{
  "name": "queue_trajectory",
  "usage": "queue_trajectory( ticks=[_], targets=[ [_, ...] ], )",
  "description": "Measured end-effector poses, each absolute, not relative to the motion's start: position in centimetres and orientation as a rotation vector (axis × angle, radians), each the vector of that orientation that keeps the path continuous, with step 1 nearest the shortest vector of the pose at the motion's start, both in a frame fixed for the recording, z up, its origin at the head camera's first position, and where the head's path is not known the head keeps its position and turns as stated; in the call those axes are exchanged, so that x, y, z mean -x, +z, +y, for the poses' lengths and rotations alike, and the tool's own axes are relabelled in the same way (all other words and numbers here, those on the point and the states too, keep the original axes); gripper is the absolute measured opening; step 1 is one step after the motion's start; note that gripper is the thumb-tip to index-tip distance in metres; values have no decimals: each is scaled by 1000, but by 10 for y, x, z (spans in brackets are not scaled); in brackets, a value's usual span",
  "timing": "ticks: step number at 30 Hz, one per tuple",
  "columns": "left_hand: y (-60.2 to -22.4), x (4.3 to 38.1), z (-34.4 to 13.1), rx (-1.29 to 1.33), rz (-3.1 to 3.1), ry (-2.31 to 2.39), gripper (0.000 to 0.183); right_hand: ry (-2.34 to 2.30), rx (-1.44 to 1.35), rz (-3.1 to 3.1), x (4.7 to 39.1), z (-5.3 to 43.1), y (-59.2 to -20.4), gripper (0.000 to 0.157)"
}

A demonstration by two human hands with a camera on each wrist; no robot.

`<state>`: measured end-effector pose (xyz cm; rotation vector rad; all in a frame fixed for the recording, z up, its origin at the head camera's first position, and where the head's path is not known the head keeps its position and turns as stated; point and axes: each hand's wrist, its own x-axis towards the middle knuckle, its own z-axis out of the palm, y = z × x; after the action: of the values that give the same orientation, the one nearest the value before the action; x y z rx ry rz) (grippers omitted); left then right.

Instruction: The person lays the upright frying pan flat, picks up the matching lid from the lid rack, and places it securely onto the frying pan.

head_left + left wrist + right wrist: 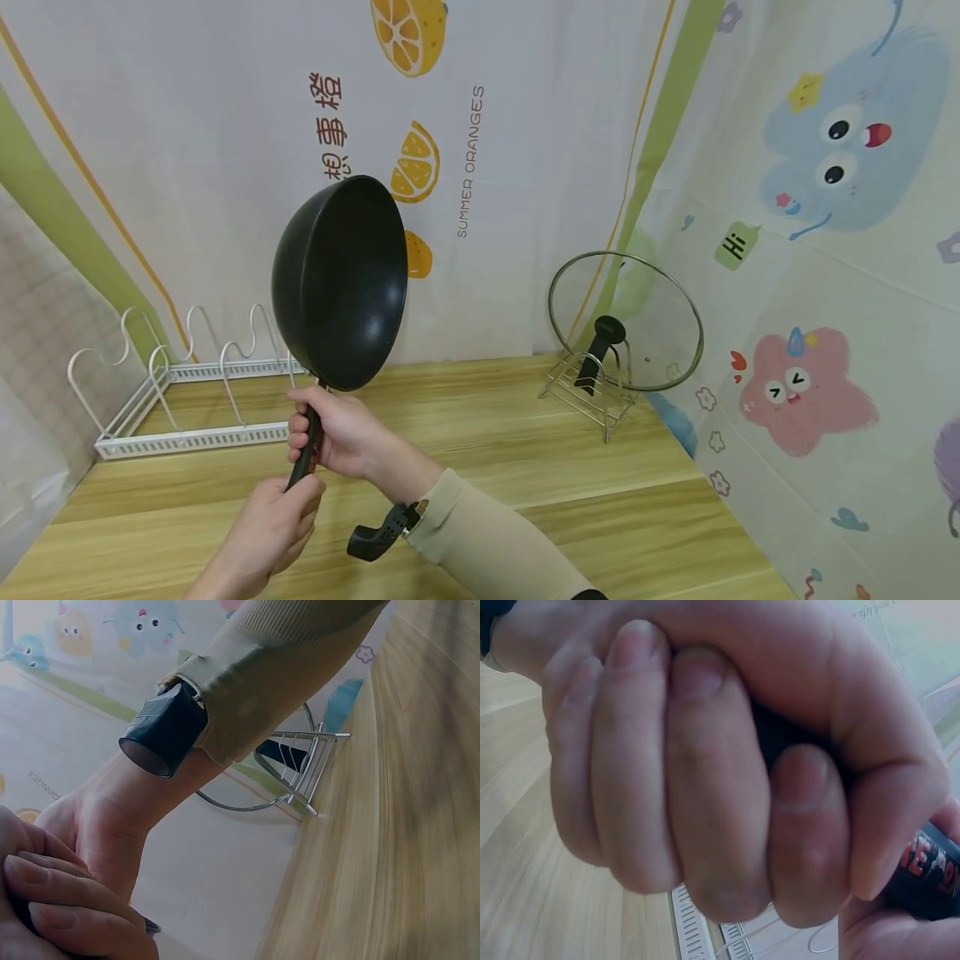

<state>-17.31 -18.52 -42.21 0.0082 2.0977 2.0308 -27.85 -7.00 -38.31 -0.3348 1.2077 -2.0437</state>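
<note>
One table (pixel 517 437), one wok (pixel 341 283) above it

One white rack (pixel 195 439). Wok bowl up, handle (pixel 303 461) down — long axis near upright. One lid (pixel 645 329), one wire stand (pixel 607 432). Left hand (pixel 272 525), right hand (pixel 343 433) — fingers (pixel 716 787) gripping handle.

"What is being worn on the right arm (pixel 525 558)?"

"A beige sleeve (pixel 480 521) is being worn; fine ribbing (pixel 315 626) is being shown by the left wrist view."

"And at the wrist?"

"A black wrist device (pixel 377 533) is being carried there, its curved, tube-like body being ended in a rounded face."

"And below?"

"The right hand (pixel 345 432) and left hand (pixel 272 523) are being kept bare, short nails (pixel 804 778) being shown by the right wrist view."
</note>
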Motion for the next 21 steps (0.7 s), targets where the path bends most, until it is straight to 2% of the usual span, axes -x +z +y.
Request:
queue_trajectory(
  ticks=[21],
  targets=[
    [-421,174,-190,-250,1819,2066,45,-2119,279,1134,277,-65,-387,35]
  ],
)
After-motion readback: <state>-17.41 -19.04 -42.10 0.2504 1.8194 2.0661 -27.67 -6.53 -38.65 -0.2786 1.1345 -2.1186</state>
